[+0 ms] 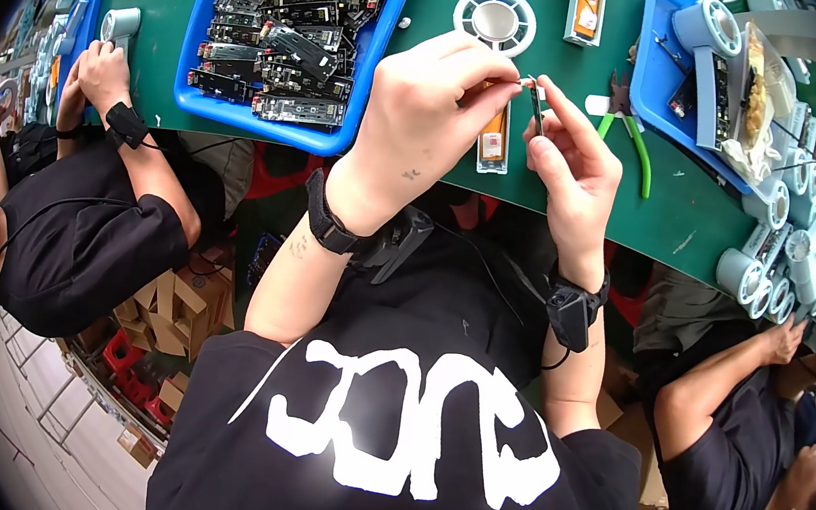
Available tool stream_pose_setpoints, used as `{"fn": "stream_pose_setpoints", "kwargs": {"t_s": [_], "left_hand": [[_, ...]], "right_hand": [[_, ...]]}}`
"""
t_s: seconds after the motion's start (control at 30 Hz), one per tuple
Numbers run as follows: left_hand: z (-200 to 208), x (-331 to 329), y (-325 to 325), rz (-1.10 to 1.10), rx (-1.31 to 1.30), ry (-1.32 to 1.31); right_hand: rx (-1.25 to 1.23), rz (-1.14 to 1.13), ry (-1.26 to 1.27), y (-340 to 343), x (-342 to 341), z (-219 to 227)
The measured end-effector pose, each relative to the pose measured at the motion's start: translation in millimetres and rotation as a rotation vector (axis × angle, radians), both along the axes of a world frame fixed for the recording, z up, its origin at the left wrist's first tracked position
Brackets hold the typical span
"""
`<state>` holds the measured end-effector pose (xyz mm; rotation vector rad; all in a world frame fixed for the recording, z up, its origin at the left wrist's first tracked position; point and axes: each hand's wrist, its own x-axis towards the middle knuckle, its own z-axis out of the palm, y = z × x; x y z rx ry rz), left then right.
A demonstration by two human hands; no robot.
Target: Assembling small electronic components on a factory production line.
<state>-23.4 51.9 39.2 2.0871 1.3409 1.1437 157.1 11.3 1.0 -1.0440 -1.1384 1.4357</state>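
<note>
Above the green table, my right hand (579, 164) grips a thin dark circuit board (537, 112) on edge between thumb and fingers. My left hand (436, 97) is closed in a pinch at the board's upper end, on what looks like a thin wire end (526, 81). The exact contact is too small to make out. Partly hidden below my hands lies an open narrow housing (492, 149) with an orange and white inside. A round light-blue fan-like housing (495, 21) with a grey centre sits just beyond my left hand.
A blue tray (187, 59) heaped with circuit boards stands left. Green-handled pliers (634, 130) lie right, before another blue tray (649, 81) holding light-blue parts. Another narrow housing (584, 13) lies farther back. Light-blue housings (791, 248) crowd the right edge. Co-workers (95, 219) sit on both sides.
</note>
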Motion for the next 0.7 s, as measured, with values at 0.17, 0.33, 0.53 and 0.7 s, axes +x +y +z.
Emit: {"fn": "stream_pose_setpoints", "kwargs": {"t_s": [0.17,0.33,0.53,0.7], "left_hand": [[-8,-1,0,-0.003,0.083,-0.017],[-12,-1,-2,0.021,0.125,-0.033],[-17,0,2,-0.028,0.144,-0.043],[-17,3,1,-0.043,0.128,-0.065]], "right_hand": [[0.004,-0.003,0.021,0,-2,3],[0.003,0.001,0.035,-1,-2,-3],[0.077,-0.011,-0.047,-2,1,-6],[0.082,0.002,-0.088,-4,3,-8]]}}
